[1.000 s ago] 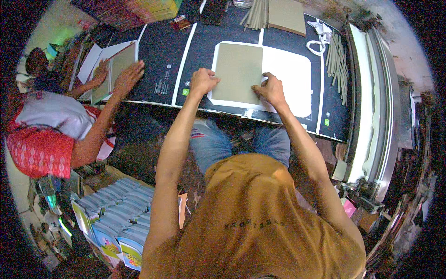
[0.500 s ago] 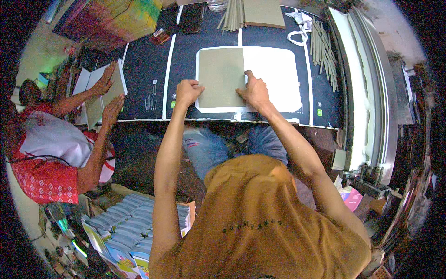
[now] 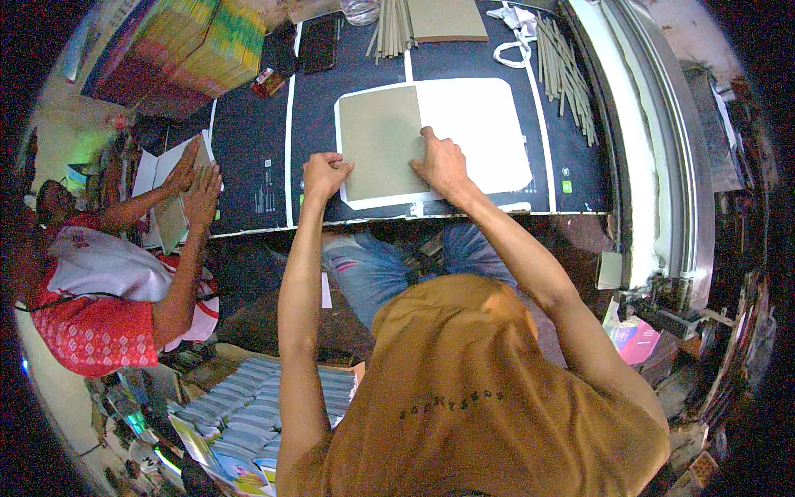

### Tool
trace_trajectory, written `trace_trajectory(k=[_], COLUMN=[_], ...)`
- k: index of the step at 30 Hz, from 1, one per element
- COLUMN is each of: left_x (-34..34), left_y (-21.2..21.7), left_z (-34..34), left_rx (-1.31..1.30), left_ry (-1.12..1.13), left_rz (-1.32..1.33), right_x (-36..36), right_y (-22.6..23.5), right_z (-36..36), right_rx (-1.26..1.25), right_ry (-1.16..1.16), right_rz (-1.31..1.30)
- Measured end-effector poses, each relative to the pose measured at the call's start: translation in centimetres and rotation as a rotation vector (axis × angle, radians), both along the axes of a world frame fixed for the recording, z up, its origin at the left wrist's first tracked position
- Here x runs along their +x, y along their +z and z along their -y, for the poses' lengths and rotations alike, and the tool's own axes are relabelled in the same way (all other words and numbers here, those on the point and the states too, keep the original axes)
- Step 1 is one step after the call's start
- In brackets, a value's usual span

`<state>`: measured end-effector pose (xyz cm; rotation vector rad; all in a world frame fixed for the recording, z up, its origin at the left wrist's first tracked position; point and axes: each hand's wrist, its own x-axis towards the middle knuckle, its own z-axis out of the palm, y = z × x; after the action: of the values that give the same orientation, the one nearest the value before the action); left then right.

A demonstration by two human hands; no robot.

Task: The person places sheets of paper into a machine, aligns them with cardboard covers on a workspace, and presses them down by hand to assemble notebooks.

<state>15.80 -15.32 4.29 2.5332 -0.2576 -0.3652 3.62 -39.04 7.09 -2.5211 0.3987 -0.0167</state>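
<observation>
A grey-brown piece of cardboard [image 3: 379, 124] lies flat over the left part of a white sheet [image 3: 480, 132] with cut corners. My left hand [image 3: 325, 176] pinches the board's left edge, its thumb and fingertips close together. At the opposite edge, my right hand [image 3: 445, 167] holds the board with the thumb on its surface and the index finger laid along the side. The other right fingers are curled under and partly hidden. A white margin of the sheet shows around the board's outer edges.
A dark table [image 3: 248, 157] with white lines bears thin board strips [image 3: 563, 74], a cardboard stack [image 3: 447, 21] and a white cloth loop [image 3: 513, 51]. A long metal-edged machine [image 3: 654, 166] stands right. At left, a co-worker's hands [image 3: 199, 182] press an open book. Below lie stacked booklets [image 3: 257, 406].
The whole view has shifted slightly. My hands keep their places on the cardboard's two edges. The co-worker's nearer hand has moved up the book toward the other hand.
</observation>
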Motion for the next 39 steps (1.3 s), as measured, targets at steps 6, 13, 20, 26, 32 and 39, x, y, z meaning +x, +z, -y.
trace_trajectory(k=[6,13,20,26,32,39], left_x=[-0.3,-0.4,-0.6,-0.8,-2.0,-3.2], left_y=[0.5,0.7,0.8,1.0,0.9,-2.5], left_z=[0.1,0.4,0.2,0.5,2.8,10.0], left_rx=[0.015,-0.007,0.002,0.024,0.083,0.073], left_ry=[0.015,0.009,0.020,-0.002,-0.018,-0.260], left_rz=[0.013,-0.007,0.012,0.041,0.337,0.615], right_x=[0.3,0.2,0.1,0.1,-1.2,-3.0], right_y=[0.1,-0.1,0.1,0.4,0.9,2.6], right_z=[0.0,0.0,-0.2,-0.2,3.0,7.3], right_rx=[0.036,0.018,-0.012,-0.004,-0.109,-0.438], right_ry=[-0.027,-0.004,0.019,-0.007,0.011,0.131], right_rz=[-0.062,-0.051,-0.028,-0.080,0.104,-0.314])
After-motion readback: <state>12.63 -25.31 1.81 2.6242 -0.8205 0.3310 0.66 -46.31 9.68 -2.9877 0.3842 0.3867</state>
